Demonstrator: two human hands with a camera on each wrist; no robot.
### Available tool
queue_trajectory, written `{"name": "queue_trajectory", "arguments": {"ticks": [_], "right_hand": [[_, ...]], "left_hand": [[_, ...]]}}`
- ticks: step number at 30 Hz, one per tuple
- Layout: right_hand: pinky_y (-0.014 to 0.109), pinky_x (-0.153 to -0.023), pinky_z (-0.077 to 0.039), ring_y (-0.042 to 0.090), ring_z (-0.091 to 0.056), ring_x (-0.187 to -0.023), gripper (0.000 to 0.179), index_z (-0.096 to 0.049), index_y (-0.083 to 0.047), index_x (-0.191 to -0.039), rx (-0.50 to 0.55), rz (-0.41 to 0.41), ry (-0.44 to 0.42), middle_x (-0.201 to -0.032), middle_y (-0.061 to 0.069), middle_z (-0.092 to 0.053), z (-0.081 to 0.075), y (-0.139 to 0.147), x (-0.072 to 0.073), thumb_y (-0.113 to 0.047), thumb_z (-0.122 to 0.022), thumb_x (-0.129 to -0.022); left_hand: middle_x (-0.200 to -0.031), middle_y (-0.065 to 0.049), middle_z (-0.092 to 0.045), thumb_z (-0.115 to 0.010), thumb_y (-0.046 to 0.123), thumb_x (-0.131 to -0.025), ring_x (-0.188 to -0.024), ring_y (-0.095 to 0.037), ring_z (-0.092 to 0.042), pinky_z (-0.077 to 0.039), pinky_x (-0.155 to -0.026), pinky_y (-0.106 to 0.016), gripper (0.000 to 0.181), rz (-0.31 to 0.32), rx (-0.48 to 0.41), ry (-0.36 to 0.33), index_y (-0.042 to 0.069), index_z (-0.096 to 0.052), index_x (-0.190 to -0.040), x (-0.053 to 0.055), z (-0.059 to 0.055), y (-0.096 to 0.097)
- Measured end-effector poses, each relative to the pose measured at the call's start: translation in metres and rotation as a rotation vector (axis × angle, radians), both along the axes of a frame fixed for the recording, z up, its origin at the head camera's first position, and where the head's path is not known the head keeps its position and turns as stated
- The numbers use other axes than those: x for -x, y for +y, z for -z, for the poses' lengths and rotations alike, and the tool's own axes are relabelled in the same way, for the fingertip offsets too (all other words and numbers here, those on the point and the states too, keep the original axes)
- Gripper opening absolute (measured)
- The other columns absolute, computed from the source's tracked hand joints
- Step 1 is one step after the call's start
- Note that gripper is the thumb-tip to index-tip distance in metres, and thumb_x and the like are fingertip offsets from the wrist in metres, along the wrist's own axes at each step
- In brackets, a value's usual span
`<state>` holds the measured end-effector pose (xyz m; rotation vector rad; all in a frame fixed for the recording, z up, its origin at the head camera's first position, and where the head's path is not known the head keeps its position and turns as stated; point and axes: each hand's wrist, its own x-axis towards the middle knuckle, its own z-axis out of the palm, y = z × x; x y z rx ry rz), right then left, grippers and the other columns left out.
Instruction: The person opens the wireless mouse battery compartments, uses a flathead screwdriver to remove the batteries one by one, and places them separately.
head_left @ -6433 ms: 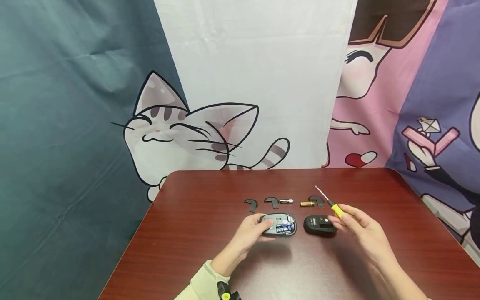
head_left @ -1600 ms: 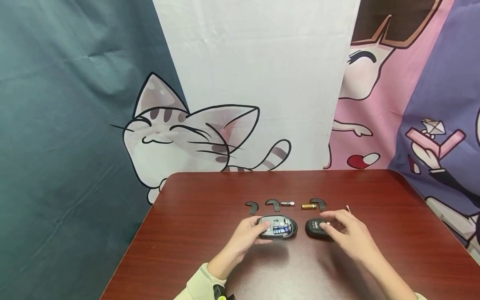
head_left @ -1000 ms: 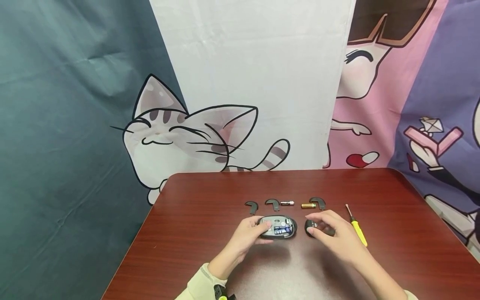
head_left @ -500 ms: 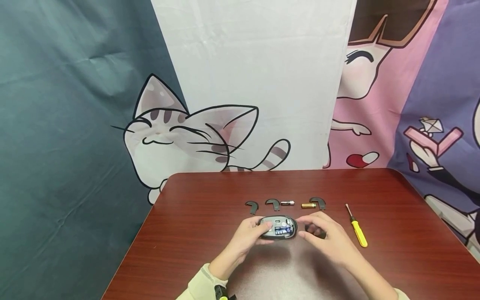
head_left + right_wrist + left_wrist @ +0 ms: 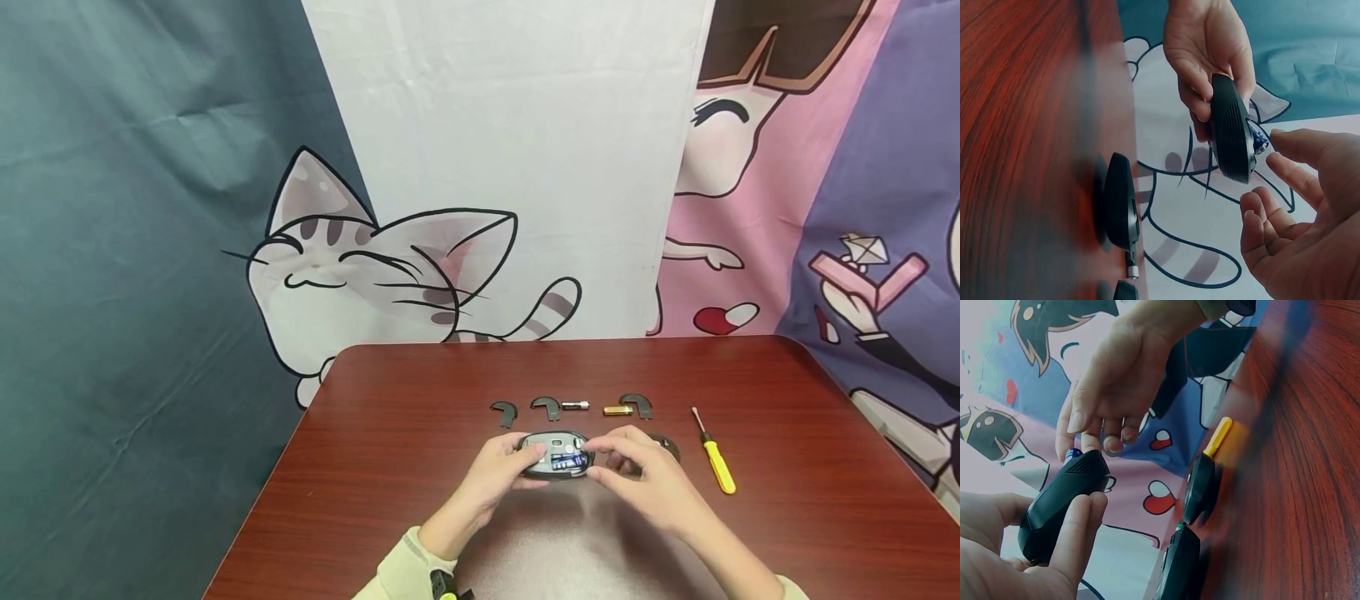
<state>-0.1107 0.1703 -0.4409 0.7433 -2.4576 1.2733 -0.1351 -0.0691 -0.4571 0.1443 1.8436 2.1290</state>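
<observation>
My left hand [image 5: 491,471] grips a computer mouse [image 5: 542,465] with its grey underside up, thumb across the underside and fingers beneath. A blue battery [image 5: 567,461] shows in its uncovered compartment; in the right wrist view the battery's end [image 5: 1260,140] stands out from the mouse. My right hand [image 5: 648,479] is at the mouse's right end, thumb and index finger apart, the other fingers loosely bent. In the right wrist view a fingertip is right at the battery's end. Behind the right hand lies a second dark mouse [image 5: 667,447], mostly hidden in the head view.
Dark curved covers [image 5: 504,413] lie in a row behind the hands, with a silver battery [image 5: 575,406] and a gold battery [image 5: 617,411] among them. A yellow-handled screwdriver [image 5: 718,467] lies right. Another dark mouse [image 5: 1179,562] shows on the table in the left wrist view.
My right hand put the screwdriver down on the table at the right, then moved left past the second mouse to the held mouse's end. The left hand keeps its grip on the mouse.
</observation>
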Motion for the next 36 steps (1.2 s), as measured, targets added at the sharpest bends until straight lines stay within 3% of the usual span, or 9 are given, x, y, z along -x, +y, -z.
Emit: {"name": "queue_trajectory", "arguments": {"ticks": [12,24,31,36], "right_hand": [[0.022,-0.062,-0.051,0.006,-0.055,-0.080,0.027,-0.074,-0.026,-0.108,0.000,0.001,0.000,-0.100,-0.010,-0.061,0.003,-0.005,0.000,-0.015,-0.082,-0.085],[0.018,-0.060,-0.050,0.004,-0.053,-0.077,0.027,-0.073,-0.029,-0.102,-0.041,0.047,0.000,-0.100,-0.009,-0.060,0.006,-0.011,0.001,-0.014,-0.084,-0.083],[0.018,-0.059,-0.050,0.003,-0.053,-0.075,0.027,-0.074,-0.028,-0.098,-0.082,0.062,0.041,-0.094,-0.010,-0.060,0.009,-0.015,0.004,-0.011,-0.085,-0.080],[0.018,-0.055,-0.050,0.001,-0.053,-0.073,0.027,-0.074,-0.025,-0.098,-0.046,0.031,0.095,-0.094,-0.012,-0.059,0.011,-0.018,0.007,-0.007,-0.085,-0.080]], "left_hand": [[-0.100,-0.016,-0.073,-0.065,0.015,-0.098,-0.087,-0.018,-0.073,-0.065,-0.079,-0.036,0.035,-0.001,-0.002,0.000,-0.013,-0.062,-0.120,-0.001,0.000,-0.001],[-0.103,-0.018,-0.073,-0.064,0.015,-0.099,-0.089,-0.020,-0.073,-0.063,-0.083,-0.045,0.036,0.008,0.004,0.004,-0.012,-0.061,-0.123,-0.003,0.000,-0.002],[-0.104,-0.019,-0.073,-0.064,0.014,-0.099,-0.089,-0.021,-0.073,-0.064,-0.081,-0.044,0.036,-0.001,0.009,0.004,-0.012,-0.061,-0.123,-0.001,0.004,-0.005],[-0.103,-0.018,-0.073,-0.064,0.015,-0.099,-0.089,-0.021,-0.073,-0.064,-0.082,-0.044,0.036,-0.005,0.015,0.004,-0.012,-0.061,-0.122,0.000,0.004,-0.007]]}}
